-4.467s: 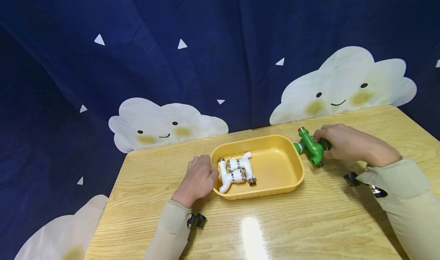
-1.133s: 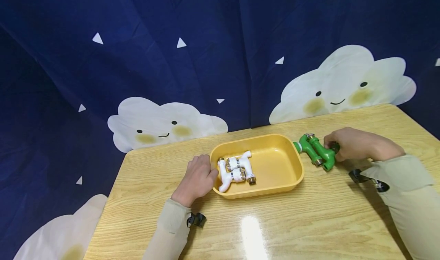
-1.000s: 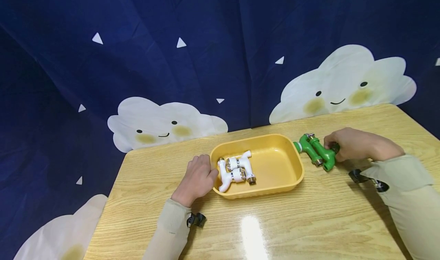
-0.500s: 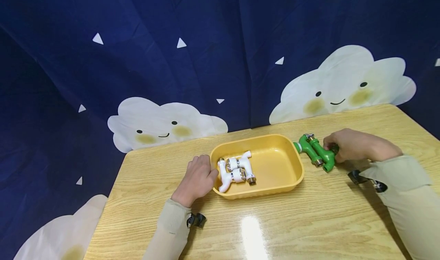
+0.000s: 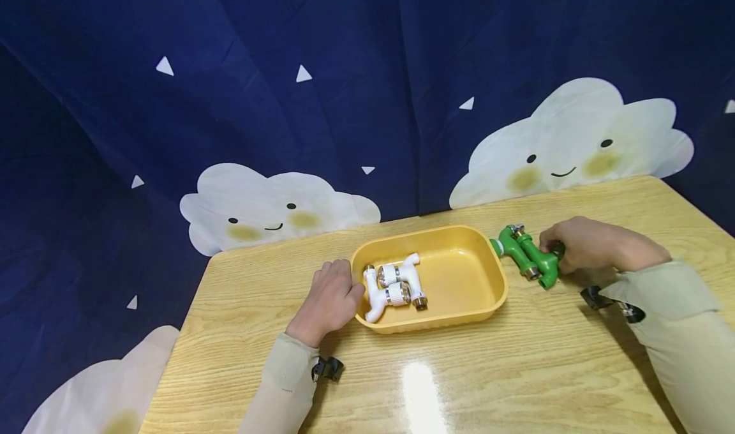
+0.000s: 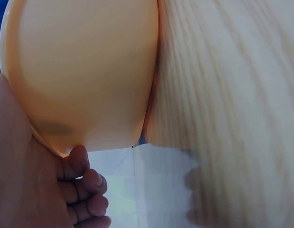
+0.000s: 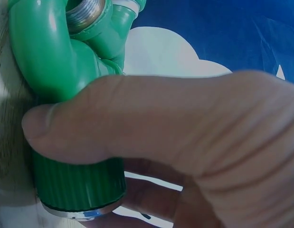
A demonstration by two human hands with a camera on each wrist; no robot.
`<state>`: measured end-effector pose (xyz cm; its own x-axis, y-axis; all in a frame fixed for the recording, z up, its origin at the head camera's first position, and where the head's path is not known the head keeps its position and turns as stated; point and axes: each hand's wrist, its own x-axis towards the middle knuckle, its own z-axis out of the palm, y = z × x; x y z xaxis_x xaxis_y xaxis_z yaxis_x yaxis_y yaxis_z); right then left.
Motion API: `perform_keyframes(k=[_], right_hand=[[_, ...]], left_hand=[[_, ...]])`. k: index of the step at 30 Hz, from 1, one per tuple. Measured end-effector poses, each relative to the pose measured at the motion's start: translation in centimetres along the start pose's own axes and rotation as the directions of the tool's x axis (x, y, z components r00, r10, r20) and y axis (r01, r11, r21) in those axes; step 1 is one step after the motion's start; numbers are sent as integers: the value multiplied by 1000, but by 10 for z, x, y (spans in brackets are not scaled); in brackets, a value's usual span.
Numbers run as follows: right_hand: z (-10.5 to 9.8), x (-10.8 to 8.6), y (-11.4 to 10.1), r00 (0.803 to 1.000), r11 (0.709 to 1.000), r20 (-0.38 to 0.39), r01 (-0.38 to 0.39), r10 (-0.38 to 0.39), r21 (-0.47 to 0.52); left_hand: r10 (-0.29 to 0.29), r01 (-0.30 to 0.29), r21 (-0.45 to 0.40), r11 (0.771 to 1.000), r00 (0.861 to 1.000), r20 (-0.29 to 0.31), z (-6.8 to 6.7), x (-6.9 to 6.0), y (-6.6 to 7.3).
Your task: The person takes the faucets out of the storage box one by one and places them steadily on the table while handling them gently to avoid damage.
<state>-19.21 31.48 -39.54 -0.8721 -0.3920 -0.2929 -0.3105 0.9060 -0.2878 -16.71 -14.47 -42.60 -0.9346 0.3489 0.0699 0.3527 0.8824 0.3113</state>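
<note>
- Compared with the earliest frame, the held green tap has shifted farther right of the yellow tray, uncovering more of the other green tap.
- Both green taps lie right of the tray, side by side; two white taps lie inside its left half.
- Right hand pinches the ribbed handle of the held green tap; left hand grips the tray's left end, well apart from the right.
- Likely handling: stiff, light to moderate in weight, hardly fragile, somewhat slippery on its glossy body. The ribs should give the surest hold, though the handle may twist; the body beside it looks a steadier spot.
- Hidden: the other green tap's handle, mostly behind the tray's right rim, and some right fingertips. Left thumb contact is hard to make out. The right wrist view cuts off the taps' upper parts.
</note>
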Motion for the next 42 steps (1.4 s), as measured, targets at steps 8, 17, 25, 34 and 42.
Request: perform_keyframes(k=[8, 17, 25, 34, 42], right_hand=[[0, -2, 0, 1000, 1000, -11, 18, -19, -20], [-3, -2, -2, 1000, 1000, 23, -1, 1, -1], [-4, -2, -2, 999, 1000, 42, -19, 18, 11], [-8, -4, -3, 997, 998, 59, -47, 44, 51], [-9, -5, -2, 998, 998, 29, -54, 53, 42]], left_hand=[[2, -2, -4, 1000, 1000, -5, 1, 0, -1], [-4, 4, -8, 1000, 1000, -3, 1, 0, -1], [-13, 13, -6, 1000, 1000, 8, 0, 0, 0], [-8, 8, -2, 1000, 1000, 10, 1, 0, 0], [-8, 8, 5, 1000, 1000, 13, 0, 1, 0]])
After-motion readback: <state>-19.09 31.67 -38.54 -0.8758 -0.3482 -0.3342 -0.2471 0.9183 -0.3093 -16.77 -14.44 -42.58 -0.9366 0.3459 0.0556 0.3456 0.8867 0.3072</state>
